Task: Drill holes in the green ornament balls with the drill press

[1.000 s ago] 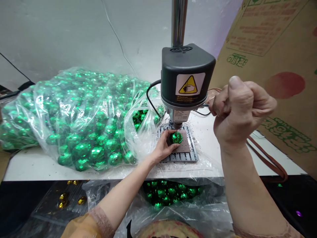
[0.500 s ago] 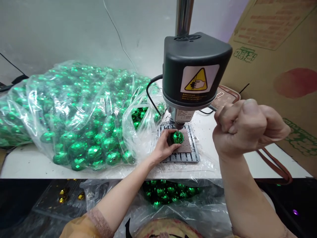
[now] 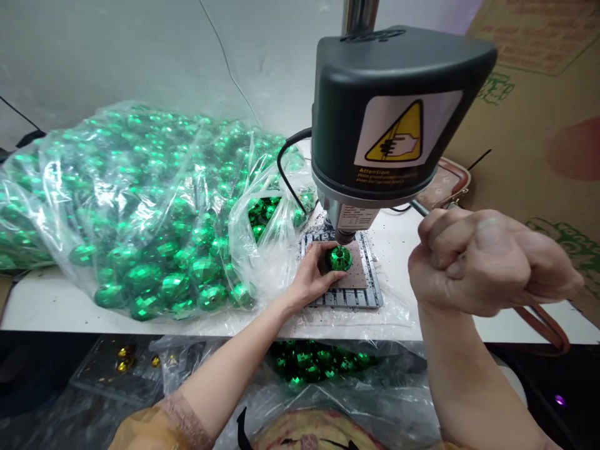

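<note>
- The left hand (image 3: 315, 272) grips the green ball (image 3: 339, 258), thumb and fingers curled around its near-left and far-left sides; the ball sits on the brown board (image 3: 359, 278), just under the chuck (image 3: 345, 238). Whether a bit touches it is too small to tell.
- The right hand (image 3: 487, 262) is closed in a fist, apparently around the metal rod (image 3: 419, 207) that runs into it from the machine.
- The ball could twist or roll out of the left hand, I judge, since its round shape meets the flat board on little area and only fingers steady it.
- Fingertips lie close to the chuck, so a slip or sudden pull by the right hand could hurt them; the yellow warning label (image 3: 403, 134) above shows a hand.
- Loose film from the plastic bag (image 3: 262, 275), left of the left hand, might snag if it drifts toward the chuck.
- The ball is shiny, faceted and probably hard plastic; dark crumbs speckle the slotted metal base (image 3: 372, 297) beneath the left hand.
- The bag is thin, clear and wrinkled, bulging over the desk (image 3: 51, 312) with similar balls.
- Above and between the hands hangs the smooth black housing (image 3: 398, 69), rounded at its edges.
</note>
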Motion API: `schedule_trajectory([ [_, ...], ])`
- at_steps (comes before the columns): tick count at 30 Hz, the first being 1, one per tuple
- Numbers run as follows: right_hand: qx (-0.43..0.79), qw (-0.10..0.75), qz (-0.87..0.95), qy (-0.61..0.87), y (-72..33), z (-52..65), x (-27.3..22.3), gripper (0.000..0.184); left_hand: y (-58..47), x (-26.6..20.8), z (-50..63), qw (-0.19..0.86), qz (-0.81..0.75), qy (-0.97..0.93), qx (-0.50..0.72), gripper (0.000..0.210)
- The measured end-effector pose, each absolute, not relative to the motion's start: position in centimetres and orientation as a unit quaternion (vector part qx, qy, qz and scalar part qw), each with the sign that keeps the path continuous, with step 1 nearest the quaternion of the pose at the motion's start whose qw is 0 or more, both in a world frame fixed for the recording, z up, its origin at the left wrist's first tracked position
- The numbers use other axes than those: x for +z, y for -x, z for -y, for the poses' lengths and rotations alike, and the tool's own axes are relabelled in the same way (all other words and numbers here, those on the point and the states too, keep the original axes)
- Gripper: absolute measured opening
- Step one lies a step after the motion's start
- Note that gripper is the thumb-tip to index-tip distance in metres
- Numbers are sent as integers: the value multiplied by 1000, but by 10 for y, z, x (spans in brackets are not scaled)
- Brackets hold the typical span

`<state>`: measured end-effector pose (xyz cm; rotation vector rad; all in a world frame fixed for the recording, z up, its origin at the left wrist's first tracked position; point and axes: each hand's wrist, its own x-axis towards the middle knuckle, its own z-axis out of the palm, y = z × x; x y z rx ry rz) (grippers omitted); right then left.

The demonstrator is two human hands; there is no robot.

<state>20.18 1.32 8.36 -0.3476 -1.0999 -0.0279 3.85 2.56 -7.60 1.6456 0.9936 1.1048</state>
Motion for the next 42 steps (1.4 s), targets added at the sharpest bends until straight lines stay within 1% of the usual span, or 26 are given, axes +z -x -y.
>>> schedule_trajectory([
  [8, -51, 816, 558, 141, -206, -13, 84, 46, -39, -74, -26, 455, -398, -658, 450, 59],
  [14, -62, 803, 585, 100, -210, -14, 72, 37, -39, -72, -25, 461, -398, -655, 448, 59],
  [18, -29, 816, 563, 129, -205, -11, 75, 43, -38, -71, -24, 459, -404, -654, 445, 59],
  [20, -4, 828, 537, 158, -202, -10, 88, 46, -39, -71, -25, 453, -410, -655, 444, 58],
  [23, 35, 833, 508, 218, -200, -10, 117, 46, -43, -68, -25, 438, -417, -652, 456, 57],
  [25, 83, 823, 500, 258, -202, -12, 132, 46, -47, -63, -19, 405, -425, -653, 478, 54],
  [26, 96, 820, 498, 267, -203, -13, 137, 47, -48, -61, -13, 372, -433, -657, 492, 51],
  [28, 97, 815, 501, 272, -206, -15, 141, 48, -46, -59, 8, 280, -437, -679, 519, 46],
  [30, 84, 813, 506, 277, -208, -16, 139, 48, -37, -63, 38, 183, -403, -727, 525, 46],
  [32, 73, 810, 511, 278, -208, -16, 136, 48, -21, -73, 73, 105, -326, -803, 487, 52],
  [34, 75, 811, 508, 279, -208, -15, 134, 47, -1, -88, 104, 36, -263, -880, 394, 53],
  [35, 78, 813, 503, 282, -207, -15, 133, 46, 10, -94, 116, 22, -245, -910, 333, 53],
  [37, 87, 815, 495, 286, -205, -13, 134, 45, 30, -102, 132, 48, -209, -950, 226, 58],
  [38, 89, 815, 495, 289, -204, -12, 135, 45, 38, -102, 134, 77, -204, -956, 195, 60],
  [40, 82, 815, 496, 288, -203, -12, 135, 45, 49, -93, 126, 133, -224, -944, 202, 58],
  [42, 76, 818, 495, 283, -203, -12, 135, 45, 52, -73, 97, 159, -295, -903, 270, 52],
])
